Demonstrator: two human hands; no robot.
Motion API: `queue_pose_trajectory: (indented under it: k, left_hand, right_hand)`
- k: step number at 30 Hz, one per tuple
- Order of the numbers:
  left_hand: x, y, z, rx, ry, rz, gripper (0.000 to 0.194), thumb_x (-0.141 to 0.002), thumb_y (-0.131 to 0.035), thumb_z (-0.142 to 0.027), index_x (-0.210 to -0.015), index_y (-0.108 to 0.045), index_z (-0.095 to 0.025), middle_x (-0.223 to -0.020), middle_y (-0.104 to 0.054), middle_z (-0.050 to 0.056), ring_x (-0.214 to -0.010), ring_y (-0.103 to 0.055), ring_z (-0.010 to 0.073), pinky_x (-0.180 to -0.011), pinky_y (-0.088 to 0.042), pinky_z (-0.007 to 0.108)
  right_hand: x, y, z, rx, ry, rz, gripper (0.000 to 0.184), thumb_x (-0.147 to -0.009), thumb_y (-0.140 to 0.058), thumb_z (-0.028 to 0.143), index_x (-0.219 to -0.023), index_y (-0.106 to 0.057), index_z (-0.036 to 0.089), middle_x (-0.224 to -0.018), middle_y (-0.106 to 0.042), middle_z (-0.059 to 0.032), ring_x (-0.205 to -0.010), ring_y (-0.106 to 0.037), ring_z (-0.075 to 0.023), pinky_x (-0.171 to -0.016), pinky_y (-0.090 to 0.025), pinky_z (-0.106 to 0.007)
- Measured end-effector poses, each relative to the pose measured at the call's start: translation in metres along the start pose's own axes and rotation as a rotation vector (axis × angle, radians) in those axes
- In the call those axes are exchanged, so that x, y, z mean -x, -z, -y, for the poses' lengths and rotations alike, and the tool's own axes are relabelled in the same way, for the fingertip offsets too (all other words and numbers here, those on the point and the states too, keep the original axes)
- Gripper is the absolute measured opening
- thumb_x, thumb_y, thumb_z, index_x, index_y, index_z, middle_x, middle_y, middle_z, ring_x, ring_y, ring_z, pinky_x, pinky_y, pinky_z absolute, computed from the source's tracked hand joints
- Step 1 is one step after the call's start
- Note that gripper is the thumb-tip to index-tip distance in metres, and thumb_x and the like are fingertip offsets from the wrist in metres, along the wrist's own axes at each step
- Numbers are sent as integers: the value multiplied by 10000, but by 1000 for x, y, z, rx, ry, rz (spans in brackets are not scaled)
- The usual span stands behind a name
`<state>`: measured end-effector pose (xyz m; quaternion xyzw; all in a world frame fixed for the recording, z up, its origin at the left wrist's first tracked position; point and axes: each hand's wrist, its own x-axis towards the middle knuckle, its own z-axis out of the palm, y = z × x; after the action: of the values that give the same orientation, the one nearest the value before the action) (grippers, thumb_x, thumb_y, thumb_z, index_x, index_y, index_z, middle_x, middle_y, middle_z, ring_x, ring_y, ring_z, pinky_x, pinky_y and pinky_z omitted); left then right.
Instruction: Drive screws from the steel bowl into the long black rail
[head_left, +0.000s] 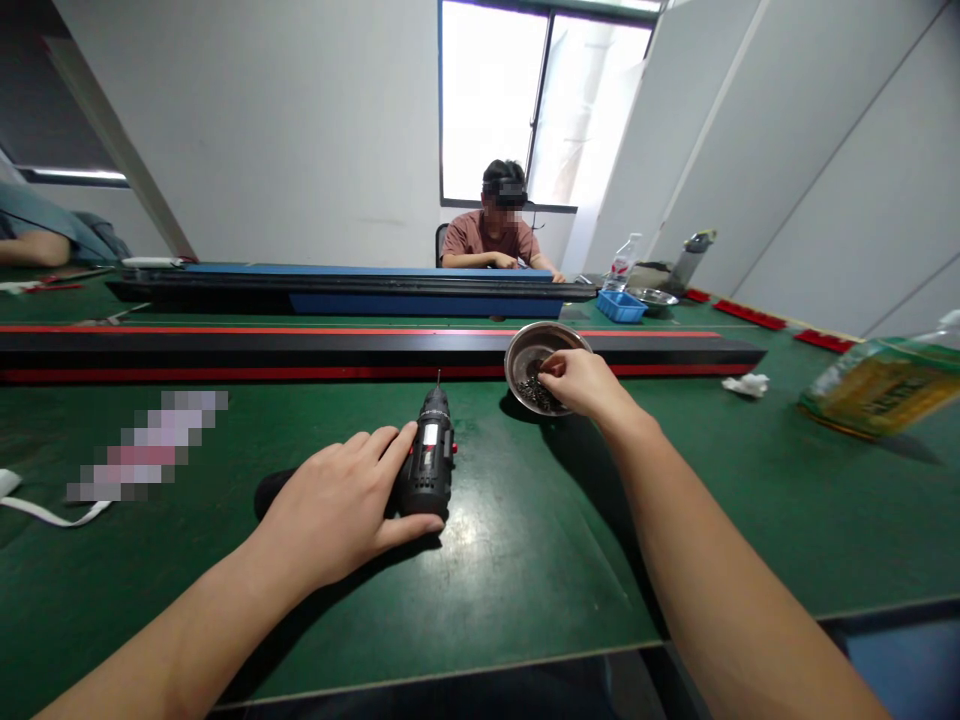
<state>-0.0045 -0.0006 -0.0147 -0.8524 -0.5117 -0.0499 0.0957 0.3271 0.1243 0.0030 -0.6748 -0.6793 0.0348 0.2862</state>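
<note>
A black cordless drill [431,455] lies on its side on the green table, its thin bit pointing away from me. My left hand [341,500] is wrapped over its handle, thumb behind the body and fingers along the side. To the right, a round metal bowl [534,342] stands tilted against the long black bar, holding small dark pieces that look like screws [536,392]. My right hand [581,382] reaches into this bowl with fingertips pinched together; what lies between them is hidden.
The long black bar [337,350] with red edges crosses the table [510,590]. Behind it lie further dark and blue bars [420,303], a blue basket [621,306] and a water bottle [622,262]. A yellow jug [885,390] stands right. A person [495,235] sits opposite.
</note>
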Motion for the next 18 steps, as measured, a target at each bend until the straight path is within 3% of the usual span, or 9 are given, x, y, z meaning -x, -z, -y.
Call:
queue_pose_trajectory:
  k: [6, 12, 18]
  left_hand:
    - [0, 0, 0, 19, 12, 12, 926, -906, -508, -831, -1581, -493, -198, -1481, -656, 175, -1184, -692, 358, -986, -550, 485]
    - [0, -1, 0, 18, -1, -8, 917, -907, -517, -823, -1573, -503, -193, -1462, -670, 164, -1174, -699, 361, -981, -554, 488]
    - [0, -1, 0, 7, -5, -9, 921, -911, -491, -837, -1574, -498, -197, -1467, -666, 164, -1169, -699, 350, -968, -554, 468]
  right_hand:
    - [2, -7, -10, 126, 16, 133, 142, -787, -796, 113, -905, -848, 171, -908, -819, -133, -788, -736, -235, -730, -519, -295]
    - [1, -7, -9, 111, 6, 109, 199, -782, -722, 36, -858, -847, 171, -873, -816, -126, -786, -738, -236, -734, -523, -294]
    - [1, -3, -5, 111, 26, 53, 180, -859, -700, 81, -901, -856, 160, -870, -816, -131, -807, -751, -240, -811, -537, -308]
